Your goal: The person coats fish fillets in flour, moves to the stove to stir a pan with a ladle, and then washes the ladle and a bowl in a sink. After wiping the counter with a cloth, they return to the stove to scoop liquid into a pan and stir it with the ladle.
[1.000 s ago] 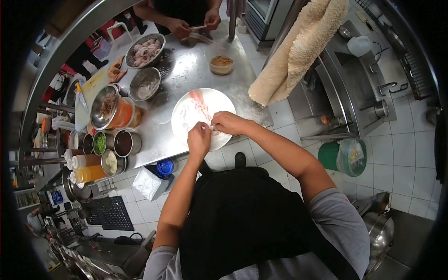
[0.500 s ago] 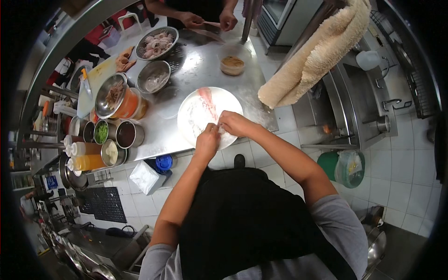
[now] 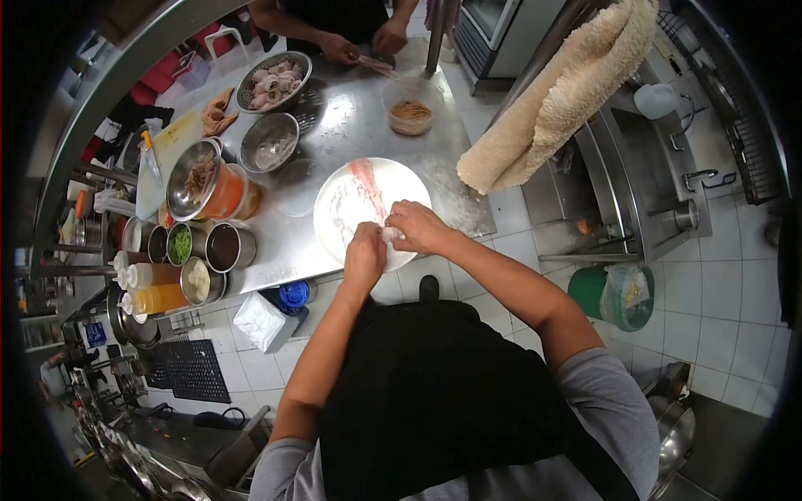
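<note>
A white plate [image 3: 334, 196] dusted with white powder lies at the front of the steel table [image 3: 351, 104]. On it rests a long pinkish strip of meat [image 3: 364, 177], its near end reaching my fingers. My left hand [image 3: 366, 250] is closed at the plate's near side, pinching that end. Beside it, my right hand [image 3: 413, 227] is closed too, thumb and fingers on the same floury end. The fingertips of both hands nearly meet there, and part of the meat is hidden between them.
Left are a metal bowl of meat [image 3: 180, 196], a colander [image 3: 271, 83], a bowl [image 3: 269, 142], sauce bottles [image 3: 154, 298] and a knife [image 3: 151, 159]. A plastic tub [image 3: 409, 125] stands behind the plate. A co-worker's hands [image 3: 341, 48] hold a strip across the table. A towel [image 3: 560, 100] hangs right.
My hands have shifted slightly around the near end of the strip, with more of a pale, floury piece showing between them. The co-worker's hands have moved, lowering their strip toward the table.
</note>
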{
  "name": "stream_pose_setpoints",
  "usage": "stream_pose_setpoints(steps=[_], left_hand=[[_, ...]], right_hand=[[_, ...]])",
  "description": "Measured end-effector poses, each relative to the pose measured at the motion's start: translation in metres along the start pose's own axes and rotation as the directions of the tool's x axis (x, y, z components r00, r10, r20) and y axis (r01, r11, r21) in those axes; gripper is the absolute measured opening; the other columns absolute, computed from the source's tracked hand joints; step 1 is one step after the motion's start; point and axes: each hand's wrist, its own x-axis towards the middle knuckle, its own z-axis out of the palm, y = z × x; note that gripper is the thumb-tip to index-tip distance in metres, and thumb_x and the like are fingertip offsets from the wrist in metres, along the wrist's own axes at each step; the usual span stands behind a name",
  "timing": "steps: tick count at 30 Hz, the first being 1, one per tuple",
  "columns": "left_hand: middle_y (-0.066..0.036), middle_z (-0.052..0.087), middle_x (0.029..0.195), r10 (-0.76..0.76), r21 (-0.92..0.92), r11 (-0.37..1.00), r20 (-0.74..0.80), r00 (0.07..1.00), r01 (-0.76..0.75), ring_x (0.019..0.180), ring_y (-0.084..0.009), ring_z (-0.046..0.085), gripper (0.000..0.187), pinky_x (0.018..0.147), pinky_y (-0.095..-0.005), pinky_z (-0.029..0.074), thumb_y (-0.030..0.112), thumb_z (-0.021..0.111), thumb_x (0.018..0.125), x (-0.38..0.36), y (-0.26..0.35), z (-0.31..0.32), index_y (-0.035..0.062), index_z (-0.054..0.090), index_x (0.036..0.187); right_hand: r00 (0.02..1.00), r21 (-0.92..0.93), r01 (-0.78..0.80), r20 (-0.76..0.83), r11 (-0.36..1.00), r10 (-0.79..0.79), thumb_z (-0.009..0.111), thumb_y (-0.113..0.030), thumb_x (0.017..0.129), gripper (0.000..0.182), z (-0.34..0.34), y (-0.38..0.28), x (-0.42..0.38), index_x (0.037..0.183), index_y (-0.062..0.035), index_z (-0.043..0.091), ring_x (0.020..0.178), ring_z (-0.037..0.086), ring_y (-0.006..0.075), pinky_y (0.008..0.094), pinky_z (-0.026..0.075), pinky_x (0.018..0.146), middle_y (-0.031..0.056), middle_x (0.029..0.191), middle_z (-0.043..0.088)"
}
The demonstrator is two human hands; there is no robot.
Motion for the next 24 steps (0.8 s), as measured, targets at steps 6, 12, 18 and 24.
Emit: stream_pose_setpoints(steps=[6,12,18,24], left_hand=[[-0.020,0.059,0.105,0.032,-0.032,0.999,-0.009,0.999,-0.032,0.092,-0.0397,0.061,0.029,0.079,-0.0439,0.050,-0.002,0.064,0.078,-0.002,0.014,-0.002,-0.0002,0.060,0.107],[-0.020,0.060,0.100,0.045,-0.019,0.999,0.069,0.997,-0.044,0.091,-0.0401,0.061,0.028,0.079,-0.0444,0.049,0.000,0.065,0.077,-0.003,0.007,-0.003,-0.0023,0.061,0.105],[-0.022,0.057,0.096,0.058,-0.018,0.998,0.049,0.997,-0.057,0.087,-0.0412,0.059,0.025,0.078,-0.0460,0.049,0.000,0.062,0.078,0.004,-0.003,-0.002,-0.0050,0.063,0.103],[-0.024,0.055,0.098,-0.033,0.007,0.999,0.070,0.997,0.032,0.087,-0.0417,0.059,0.024,0.079,-0.0461,0.048,0.000,0.059,0.080,0.005,0.003,0.002,-0.0059,0.063,0.102]], right_hand=[[0.988,-0.089,-0.015,0.155,0.996,0.029,0.074,-0.031,0.071,0.036,-0.006,0.001,0.011,0.094,-0.0041,0.067,0.101,0.055,0.0316,0.0426,0.044,0.087,0.0134,0.097,0.059],[0.957,0.019,-0.086,0.279,0.996,0.077,0.073,-0.036,0.072,0.040,-0.010,0.009,0.009,0.095,-0.0040,0.067,0.093,0.059,0.0348,0.0446,0.046,0.084,0.0166,0.090,0.062],[0.991,0.030,-0.110,0.076,0.993,0.108,0.071,-0.024,0.076,0.033,-0.010,0.000,-0.003,0.102,-0.0046,0.064,0.094,0.059,0.0336,0.0442,0.045,0.084,0.0150,0.090,0.061],[0.998,0.008,0.061,-0.004,0.998,-0.061,0.071,-0.018,0.075,0.031,-0.004,-0.001,-0.004,0.104,-0.0069,0.063,0.101,0.054,0.0283,0.0408,0.042,0.089,0.0087,0.095,0.059]])
